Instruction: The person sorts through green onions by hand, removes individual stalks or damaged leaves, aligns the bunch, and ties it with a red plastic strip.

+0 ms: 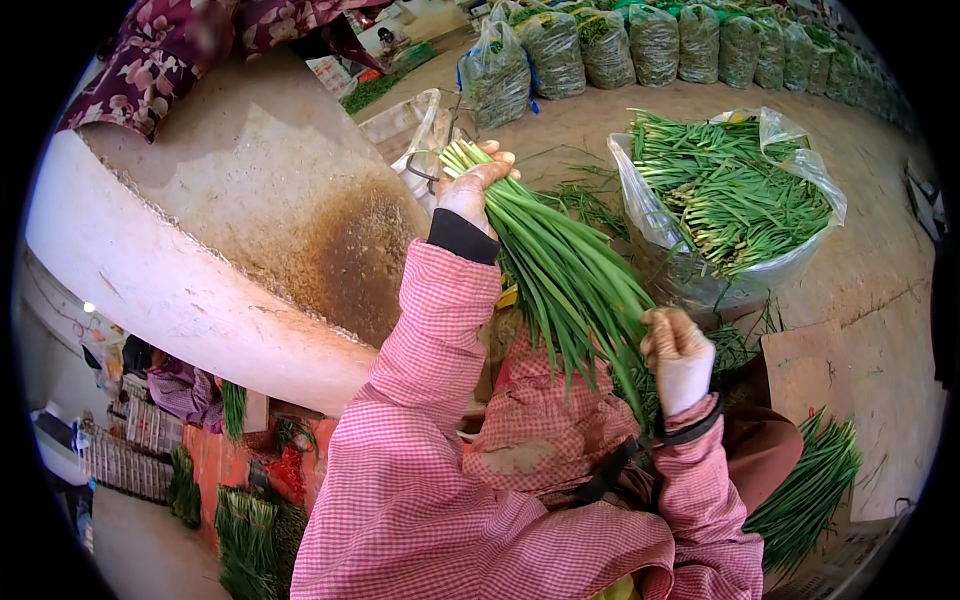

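A long bunch of green garlic chives (565, 265) hangs slantwise over my lap. My left hand (474, 190) is closed around it near the pale stem ends, which stick out past the fingers. The leaves fan down to the right. Beside their tips is my right hand (678, 355), its fingers curled together; whether a leaf is pinched in them is hidden. Both hands look pale and dusty. A checked pink cloth (540, 440) covers my lap under the bunch.
To the right stands a clear plastic bag (790, 265) heaped with cut chives. More chives (815, 490) lie at lower right. A stained concrete ledge (250, 170) rises at left. Filled bags (655, 50) line the back. Chive bundles (245, 530) lie at lower left, near red cloth.
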Available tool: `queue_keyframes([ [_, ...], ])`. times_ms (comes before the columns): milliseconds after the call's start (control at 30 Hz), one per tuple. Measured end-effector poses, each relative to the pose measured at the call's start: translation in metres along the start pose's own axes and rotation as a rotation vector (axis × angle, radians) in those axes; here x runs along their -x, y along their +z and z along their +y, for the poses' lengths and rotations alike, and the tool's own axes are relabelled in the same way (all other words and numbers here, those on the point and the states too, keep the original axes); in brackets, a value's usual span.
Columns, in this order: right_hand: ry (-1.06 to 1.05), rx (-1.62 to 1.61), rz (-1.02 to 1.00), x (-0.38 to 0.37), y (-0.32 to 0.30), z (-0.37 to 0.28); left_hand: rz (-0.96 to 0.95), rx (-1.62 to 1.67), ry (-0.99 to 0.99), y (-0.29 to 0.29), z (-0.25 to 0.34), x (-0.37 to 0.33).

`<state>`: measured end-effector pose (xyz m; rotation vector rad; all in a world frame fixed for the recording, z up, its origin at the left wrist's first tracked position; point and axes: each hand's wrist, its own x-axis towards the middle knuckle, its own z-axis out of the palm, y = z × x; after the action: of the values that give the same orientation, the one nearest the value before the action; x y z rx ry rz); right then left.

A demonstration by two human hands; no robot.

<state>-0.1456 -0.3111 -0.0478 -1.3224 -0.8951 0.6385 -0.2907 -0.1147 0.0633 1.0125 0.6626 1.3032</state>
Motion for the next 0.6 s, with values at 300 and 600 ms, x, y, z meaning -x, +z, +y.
queue_keyframes([
  [300, -0.129, 0.405, -0.287, -0.018, 0.007, 0.008, 0.024, 0.018, -0.114, 0.0, -0.028, 0.016],
  [600, 0.086, -0.295, -0.365, 0.03, -0.044, -0.02, 0.183, 0.023, -0.182, -0.032, -0.043, 0.003],
])
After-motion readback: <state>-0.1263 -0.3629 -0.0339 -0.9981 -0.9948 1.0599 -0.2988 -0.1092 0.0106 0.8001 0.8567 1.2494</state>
